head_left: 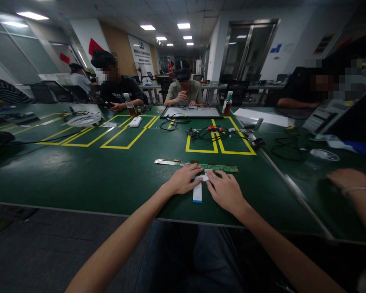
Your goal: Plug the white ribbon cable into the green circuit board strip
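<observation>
A long narrow green circuit board [222, 167] lies on the table across in front of me. A white flat ribbon cable [197, 191] with a blue end runs from the board's middle toward me, with a sideways fold near the top. My left hand [184, 179] lies over the board's near edge, fingers stretched out and thumb by the cable's fold. From the other side, my right hand [227, 190] reaches in with fingers apart, its index fingertip touching the cable near the board. The fingertips partly hide where cable and board meet.
Beyond the board, black cables with a red-handled tool [215, 129] lie across yellow tape outlines. A flat panel [192, 112] sits before a person opposite. Bottles [227, 103], a white fan [83, 119] and a clear plastic cup [321, 158] stand around. Another person's forearm [354, 183] rests at right.
</observation>
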The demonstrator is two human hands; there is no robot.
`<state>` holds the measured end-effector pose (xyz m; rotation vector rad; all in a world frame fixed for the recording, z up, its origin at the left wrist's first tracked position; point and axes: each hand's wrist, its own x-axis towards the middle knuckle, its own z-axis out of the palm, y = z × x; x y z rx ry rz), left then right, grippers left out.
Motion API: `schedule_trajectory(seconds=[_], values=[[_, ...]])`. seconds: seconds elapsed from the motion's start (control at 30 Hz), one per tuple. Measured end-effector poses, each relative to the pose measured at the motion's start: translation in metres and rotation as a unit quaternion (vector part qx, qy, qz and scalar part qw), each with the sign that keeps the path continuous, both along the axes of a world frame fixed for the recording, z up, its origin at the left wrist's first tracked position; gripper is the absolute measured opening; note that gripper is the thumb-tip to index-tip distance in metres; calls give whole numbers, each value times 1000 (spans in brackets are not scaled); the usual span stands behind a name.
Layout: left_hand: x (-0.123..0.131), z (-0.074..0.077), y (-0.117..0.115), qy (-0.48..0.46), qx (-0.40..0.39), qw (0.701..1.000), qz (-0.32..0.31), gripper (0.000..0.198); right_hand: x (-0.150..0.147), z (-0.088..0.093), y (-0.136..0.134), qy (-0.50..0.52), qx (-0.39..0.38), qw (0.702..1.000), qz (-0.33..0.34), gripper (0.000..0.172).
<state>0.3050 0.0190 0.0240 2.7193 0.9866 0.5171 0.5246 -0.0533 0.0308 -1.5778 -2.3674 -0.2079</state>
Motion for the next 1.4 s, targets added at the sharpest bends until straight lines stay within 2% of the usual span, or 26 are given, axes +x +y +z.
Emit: schedule_trajectory(seconds=[0.43, 0.6, 0.8, 1.4], values=[[0, 1, -3, -4, -1, 1000, 9, 52, -1, 1, 0, 3, 4, 1000, 2, 47], [-2, 7, -4, 0, 3, 1000, -23, 44, 0, 3, 0, 7, -6, 1000, -3, 46], [-5, 6, -4, 17, 27, 998, -52, 44, 1, 5, -1, -4, -14, 1000, -12, 47], [-5, 4, -4, 26, 19, 999, -43, 44, 8, 4, 4, 14, -52, 999, -4, 50]])
